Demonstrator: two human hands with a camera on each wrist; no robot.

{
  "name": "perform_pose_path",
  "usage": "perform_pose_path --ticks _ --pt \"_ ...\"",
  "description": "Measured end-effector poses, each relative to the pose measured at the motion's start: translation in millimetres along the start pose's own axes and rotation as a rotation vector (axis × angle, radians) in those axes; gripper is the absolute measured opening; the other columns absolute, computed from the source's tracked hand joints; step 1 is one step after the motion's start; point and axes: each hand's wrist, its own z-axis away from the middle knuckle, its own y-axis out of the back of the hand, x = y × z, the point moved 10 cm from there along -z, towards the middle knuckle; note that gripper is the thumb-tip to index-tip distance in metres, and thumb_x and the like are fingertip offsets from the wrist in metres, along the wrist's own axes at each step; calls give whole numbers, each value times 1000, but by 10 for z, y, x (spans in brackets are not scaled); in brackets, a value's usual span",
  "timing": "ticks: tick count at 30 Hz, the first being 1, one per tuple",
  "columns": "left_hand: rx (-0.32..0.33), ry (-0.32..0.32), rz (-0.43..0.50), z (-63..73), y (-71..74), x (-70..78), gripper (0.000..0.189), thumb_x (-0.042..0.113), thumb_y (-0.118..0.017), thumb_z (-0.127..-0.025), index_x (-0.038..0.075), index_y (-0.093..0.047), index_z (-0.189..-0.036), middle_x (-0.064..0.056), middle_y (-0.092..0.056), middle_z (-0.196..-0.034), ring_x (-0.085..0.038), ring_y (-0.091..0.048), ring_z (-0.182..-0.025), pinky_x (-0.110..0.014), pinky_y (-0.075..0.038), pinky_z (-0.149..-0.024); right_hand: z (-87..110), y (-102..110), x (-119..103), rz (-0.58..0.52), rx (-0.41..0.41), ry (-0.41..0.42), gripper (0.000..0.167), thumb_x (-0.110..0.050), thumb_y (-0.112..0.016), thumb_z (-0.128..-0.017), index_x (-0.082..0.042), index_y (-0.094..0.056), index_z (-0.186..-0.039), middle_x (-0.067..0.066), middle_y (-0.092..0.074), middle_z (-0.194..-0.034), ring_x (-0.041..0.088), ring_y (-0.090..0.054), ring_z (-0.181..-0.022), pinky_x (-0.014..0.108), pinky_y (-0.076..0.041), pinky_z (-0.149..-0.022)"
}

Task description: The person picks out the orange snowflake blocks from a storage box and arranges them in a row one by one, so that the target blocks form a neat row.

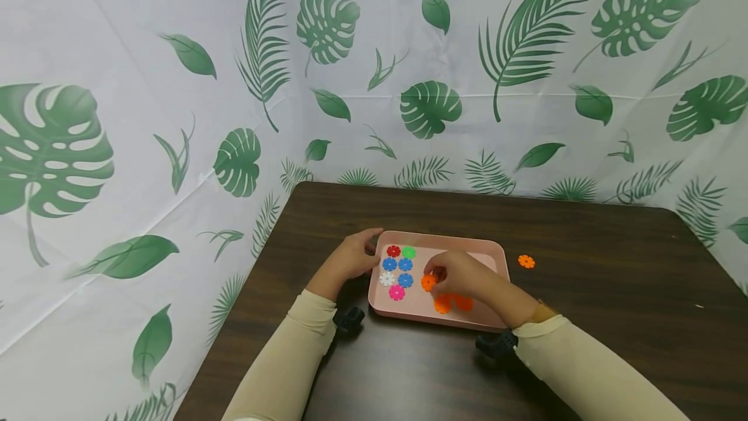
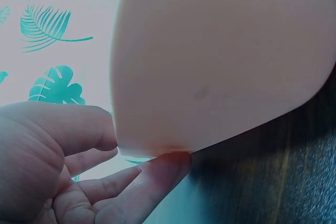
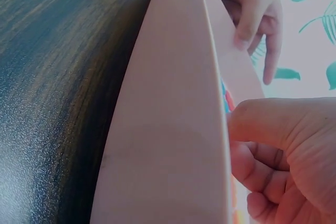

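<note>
A shallow pink tray (image 1: 409,312) lies on the table. My left hand (image 1: 352,257) holds its left rim, thumb on one side and fingers on the other; the left wrist view shows the hand (image 2: 79,171) at the tray wall (image 2: 220,66) close up. Inside the tray, my right hand (image 1: 461,275) pinches an orange notched plastic disc (image 1: 428,282). Two more orange discs (image 1: 442,305) lie just below that hand, partly covered. In the right wrist view the near tray wall (image 3: 163,108) hides the fingertips of the right hand (image 3: 283,156).
At the tray's left side several discs sit in two columns: red (image 1: 393,251), green (image 1: 408,252), blue (image 1: 405,280), white (image 1: 387,279) and pink (image 1: 397,292). A single orange disc (image 1: 526,261) lies on the dark wooden table (image 1: 613,291), right of the tray. Leaf-print cloth (image 1: 374,51) hangs behind.
</note>
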Motion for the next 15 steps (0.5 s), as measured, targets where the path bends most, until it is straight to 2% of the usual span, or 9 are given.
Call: perform_pose_path --ticks 5,15 --pt "0 -9 14 -14 -1 -9 68 13 -74 -93 17 -48 -155 -17 -68 -122 -22 -70 -86 -42 -63 -78 -3 12 27 -46 3 -13 24 -8 -89 -80 -12 -78 -101 -5 -65 -78 17 -58 -73 29 -56 -69" --pt "-9 5 22 -6 6 -30 67 15 -75 -92 16 -50 -153 -17 -67 -124 -23 -70 -87 -43 -63 -79 100 182 104 -6 43 -9 24 -14 -87 -83 -11 -78 -105 -5 -63 -80 16 -56 -75 27 -55 -70"
